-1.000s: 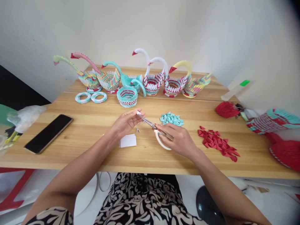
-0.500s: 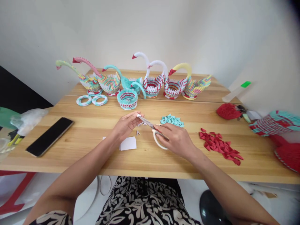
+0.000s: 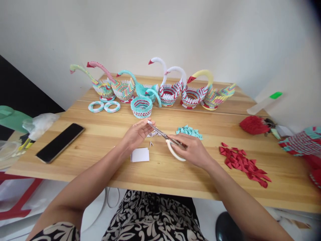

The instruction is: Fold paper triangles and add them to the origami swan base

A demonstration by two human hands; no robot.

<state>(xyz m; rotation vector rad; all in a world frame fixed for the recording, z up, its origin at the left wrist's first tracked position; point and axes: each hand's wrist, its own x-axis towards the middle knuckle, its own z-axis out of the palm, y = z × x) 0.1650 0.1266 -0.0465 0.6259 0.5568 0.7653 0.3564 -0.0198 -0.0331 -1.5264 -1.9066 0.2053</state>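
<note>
- Head view: a pale wooden table (image 3: 175,182), its grain showing, stands against a plain light wall (image 3: 180,30).
- The left hand (image 3: 137,134) pinches a small white paper piece (image 3: 149,122) between thumb and fingertips, above the table's middle.
- The right hand (image 3: 190,149) curls around scissors (image 3: 162,133), their tips at that piece.
- Just below lie white paper slips (image 3: 140,155); turquoise folded pieces (image 3: 189,132) and red folded pieces (image 3: 243,164) are heaped to the right, a black phone (image 3: 60,143) far left.
- The left hand partly hides a few white folded pieces (image 3: 154,133); the right hand covers part of the scissors' handles. A red shape (image 3: 314,172) is cut off by the right edge.
- Swan-shaped baskets (image 3: 170,95) line the back. In front, a turquoise basket (image 3: 141,110) shows banded inner walls; what lies deeper is hard to make out.
</note>
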